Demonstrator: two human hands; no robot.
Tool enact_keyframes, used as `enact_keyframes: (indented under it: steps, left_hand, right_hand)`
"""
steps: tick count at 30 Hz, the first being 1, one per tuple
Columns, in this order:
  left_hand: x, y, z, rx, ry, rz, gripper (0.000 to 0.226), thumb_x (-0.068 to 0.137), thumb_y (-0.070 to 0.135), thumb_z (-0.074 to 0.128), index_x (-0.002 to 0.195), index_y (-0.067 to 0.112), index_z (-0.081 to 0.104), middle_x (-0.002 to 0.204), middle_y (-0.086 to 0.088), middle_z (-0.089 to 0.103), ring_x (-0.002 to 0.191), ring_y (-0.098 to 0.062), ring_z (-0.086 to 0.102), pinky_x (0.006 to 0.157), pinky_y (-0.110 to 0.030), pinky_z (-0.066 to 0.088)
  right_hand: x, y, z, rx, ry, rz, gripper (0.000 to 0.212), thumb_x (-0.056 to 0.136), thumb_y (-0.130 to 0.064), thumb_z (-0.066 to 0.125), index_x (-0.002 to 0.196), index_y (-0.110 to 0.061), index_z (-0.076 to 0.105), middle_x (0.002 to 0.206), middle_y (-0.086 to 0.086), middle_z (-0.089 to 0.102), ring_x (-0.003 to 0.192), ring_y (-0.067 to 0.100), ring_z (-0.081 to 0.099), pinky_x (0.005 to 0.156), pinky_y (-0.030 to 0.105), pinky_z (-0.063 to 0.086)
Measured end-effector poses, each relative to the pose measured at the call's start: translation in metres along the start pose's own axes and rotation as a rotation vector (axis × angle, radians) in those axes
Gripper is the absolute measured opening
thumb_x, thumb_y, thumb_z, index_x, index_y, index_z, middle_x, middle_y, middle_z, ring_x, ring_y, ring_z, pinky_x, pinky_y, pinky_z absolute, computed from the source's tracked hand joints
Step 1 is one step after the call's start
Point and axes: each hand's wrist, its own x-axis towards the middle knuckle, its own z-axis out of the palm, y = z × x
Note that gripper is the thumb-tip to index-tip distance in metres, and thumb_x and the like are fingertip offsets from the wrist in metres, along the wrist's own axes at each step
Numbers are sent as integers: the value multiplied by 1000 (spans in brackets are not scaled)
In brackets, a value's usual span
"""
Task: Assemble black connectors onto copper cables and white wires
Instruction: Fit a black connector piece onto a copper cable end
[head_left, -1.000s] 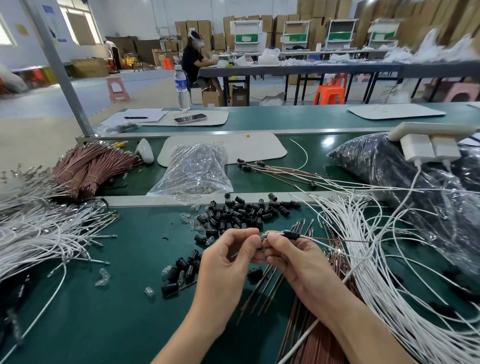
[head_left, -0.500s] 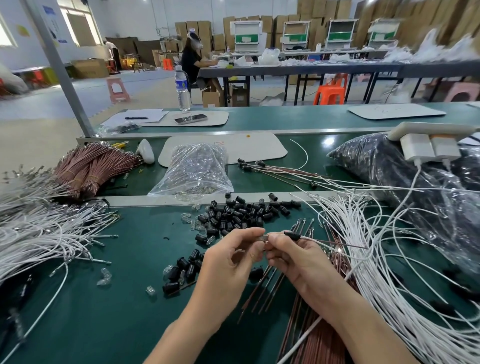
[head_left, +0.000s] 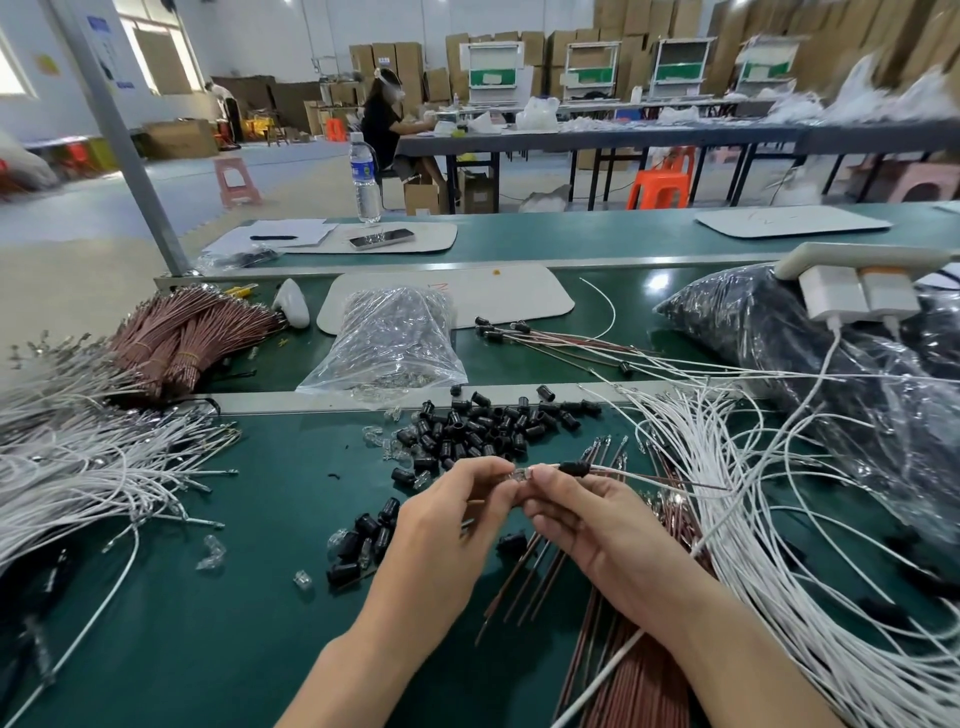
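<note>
My left hand (head_left: 447, 525) and my right hand (head_left: 597, 519) meet at the fingertips over the green table (head_left: 208, 623). Between them sits a small clear terminal piece (head_left: 521, 474). My right hand pinches a white wire and a copper cable together; a black connector (head_left: 574, 468) is threaded on them just right of my fingers. A heap of loose black connectors (head_left: 483, 426) lies behind my hands, a smaller cluster (head_left: 363, 540) to the left. Copper cables (head_left: 623, 665) lie under my right wrist, white wires (head_left: 779, 545) fan out to the right.
More white wires (head_left: 78, 467) pile at the left, bundled copper cables (head_left: 182, 332) behind them. A clear bag of parts (head_left: 395, 343) and finished wire assemblies (head_left: 550, 343) lie on the conveyor. A large black bag (head_left: 831, 374) fills the right. A person sits at a far table.
My hands have stayed at the same spot, fingertips shifting slightly closer on the clear piece; the black connector remains on the wires beside my right fingers.
</note>
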Motion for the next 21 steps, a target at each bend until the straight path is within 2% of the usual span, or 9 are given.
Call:
enact_keyframes:
  steps: [7,15,21]
  left_hand:
    - [0,-1,-1,12,-12,6,20,95,33,60,106,49,58,108,28,67,93,7,68,81,-6,49]
    - [-3,-5,1,-14,-20,-20,19,93,33,60,110,28,67,100,23,71,93,3,70,83,-10,52]
    - [-4,-6,0,0,-25,-30,18,94,32,62,110,26,68,99,20,72,93,1,70,84,-15,54]
  right_hand:
    - [-1,-1,-2,53,-18,37,17,78,-14,76,87,0,80,87,16,76,71,15,73,61,19,59]
    - [0,2,-1,56,-8,35,15,77,-14,75,85,-3,81,84,14,76,70,14,73,61,18,59]
    - [-2,2,-2,36,-25,44,15,77,-14,75,86,-3,81,84,13,76,71,14,73,63,19,59]
